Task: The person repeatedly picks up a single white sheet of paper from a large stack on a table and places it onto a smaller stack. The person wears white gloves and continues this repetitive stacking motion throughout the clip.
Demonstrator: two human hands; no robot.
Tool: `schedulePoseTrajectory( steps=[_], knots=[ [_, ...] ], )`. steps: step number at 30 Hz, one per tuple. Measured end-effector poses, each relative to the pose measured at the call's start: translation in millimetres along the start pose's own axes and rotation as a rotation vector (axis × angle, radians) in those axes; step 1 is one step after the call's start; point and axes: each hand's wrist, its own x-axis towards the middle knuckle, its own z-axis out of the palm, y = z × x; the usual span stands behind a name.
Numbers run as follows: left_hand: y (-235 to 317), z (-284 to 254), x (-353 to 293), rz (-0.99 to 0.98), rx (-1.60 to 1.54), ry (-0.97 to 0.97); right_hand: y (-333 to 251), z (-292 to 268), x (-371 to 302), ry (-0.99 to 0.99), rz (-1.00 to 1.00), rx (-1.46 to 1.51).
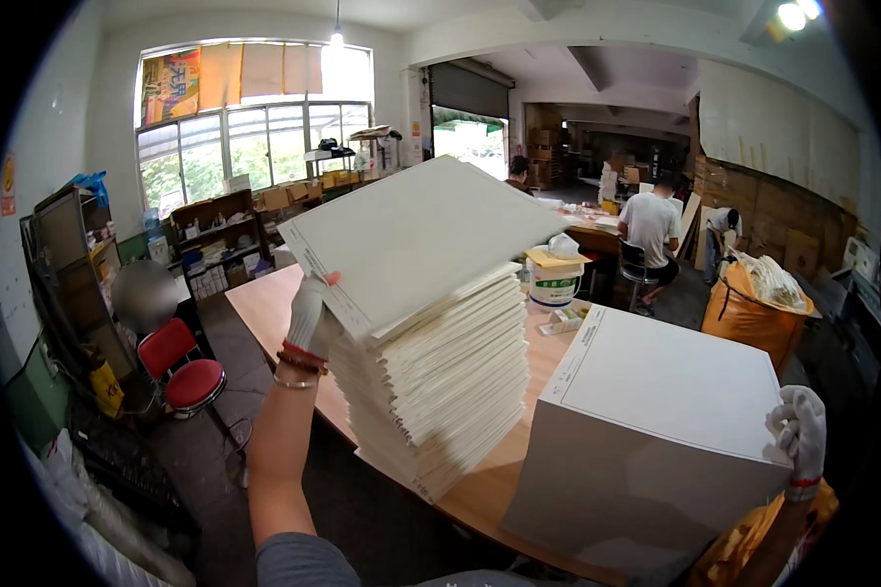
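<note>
My left hand (310, 318), in a pale glove with bare fingertips, grips the left edge of a large white sheet (426, 240). That sheet has a thin printed border and lies slanted over the top of a tall stack of white sheets (450, 372), whose edges are uneven. Over on the right, a second, neater stack (636, 479) stands on the table, with a bordered white sheet (666, 382) on top. My right hand (801, 430), in a white glove, has its fingers curled together on the near right corner of this top sheet.
Both stacks stand on a light wooden table (264, 293). Behind them are a white bucket (555, 274) and a small box (565, 319). A red stool (194, 382) is at left, an orange sack (754, 308) at right. Other people (648, 225) sit or bend farther back.
</note>
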Motion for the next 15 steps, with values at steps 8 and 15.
schedulePoseTrajectory(
  steps=[8,15],
  knots=[
    [-24.0,-58.0,66.4,-0.143,0.319,0.203,-4.1,-0.6,-1.7,0.004,-0.012,-0.018],
    [-7.2,-109.7,54.2,-0.009,0.5,0.188,5.4,3.3,3.1,-0.014,0.009,0.014]
  ],
)
